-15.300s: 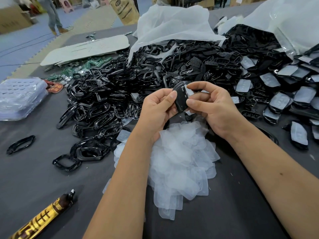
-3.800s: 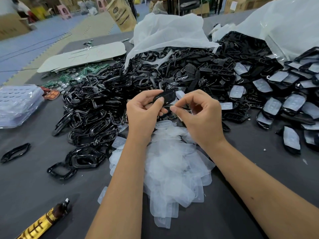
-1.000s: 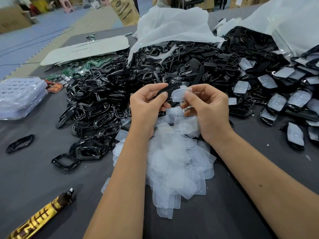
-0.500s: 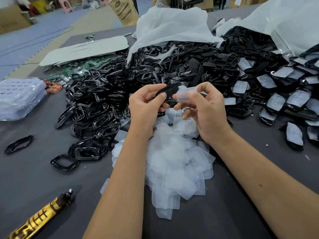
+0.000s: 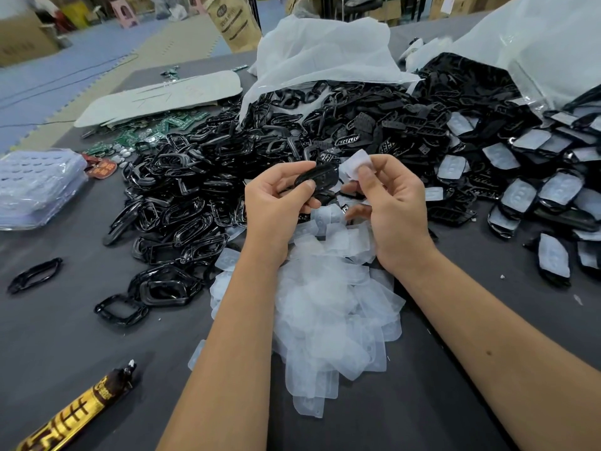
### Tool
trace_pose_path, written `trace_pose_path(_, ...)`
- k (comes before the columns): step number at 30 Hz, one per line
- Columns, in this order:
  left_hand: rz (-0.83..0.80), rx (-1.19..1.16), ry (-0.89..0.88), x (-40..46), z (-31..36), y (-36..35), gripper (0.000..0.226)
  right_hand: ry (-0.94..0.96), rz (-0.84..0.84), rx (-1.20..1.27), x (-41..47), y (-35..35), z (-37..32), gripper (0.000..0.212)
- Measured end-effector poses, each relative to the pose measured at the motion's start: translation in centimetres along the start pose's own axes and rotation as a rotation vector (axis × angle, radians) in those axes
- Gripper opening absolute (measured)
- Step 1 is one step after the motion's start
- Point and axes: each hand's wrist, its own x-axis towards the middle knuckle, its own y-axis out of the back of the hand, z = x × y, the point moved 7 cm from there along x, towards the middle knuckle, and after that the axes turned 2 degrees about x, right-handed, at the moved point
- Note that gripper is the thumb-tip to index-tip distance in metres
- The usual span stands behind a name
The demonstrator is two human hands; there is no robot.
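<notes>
Though thin, milky translucent pad [image 5: 356, 161]; beside it, glossy black shell [image 5: 320, 178].

Dark grey matte counter [image 5: 65, 336]. Beyond its far edge, floor [image 5: 65, 76] of blue and tan interlocking mats; cardboard boxes [image 5: 22, 43] past the far left corner, brown paper sack [image 5: 234, 24], pink stool [image 5: 125, 11].

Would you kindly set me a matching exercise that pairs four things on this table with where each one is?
Things:
1. black shell
2. translucent pad
3. gold tube
4. green circuit boards

Places:
A. lying at the near left of the table
B. pinched in the right hand
C. far left, beside the white sheet
D. held in the left hand

Pairs: 1-D, 2-B, 3-A, 4-C.
</notes>
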Motion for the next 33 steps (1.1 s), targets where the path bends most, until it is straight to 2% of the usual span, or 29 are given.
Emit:
trace_pose_path(5,-0.033,-0.005,-0.022,-0.1,0.1,-0.2,0.026,0.095,-0.048,-0.192,-0.3,-0.4,-0.2,0.017)
trace_pose_path(9,-0.060,-0.010,-0.022,-0.2,0.1,-0.6,0.025,0.128,0.001,-0.250,-0.6,-0.3,-0.5,0.007)
trace_pose_path(13,-0.096,-0.031,0.002,-0.3,-0.1,-0.9,0.020,0.144,0.044,-0.287,-0.6,0.0,-0.6,0.006)
trace_pose_path(17,-0.129,-0.087,0.021,-0.4,-0.1,-1.3,0.029,0.169,0.099,-0.360,-0.5,0.4,-0.9,0.009)
trace_pose_path(25,-0.205,-0.164,0.068,-0.8,0.2,-1.8,0.033,0.164,0.231,-0.380,-0.6,1.4,-0.9,0.015)
trace_pose_path(33,-0.214,-0.104,0.056,-1.1,0.4,-2.2,0.018,0.168,0.243,-0.392,-0.6,1.5,-1.0,0.016)
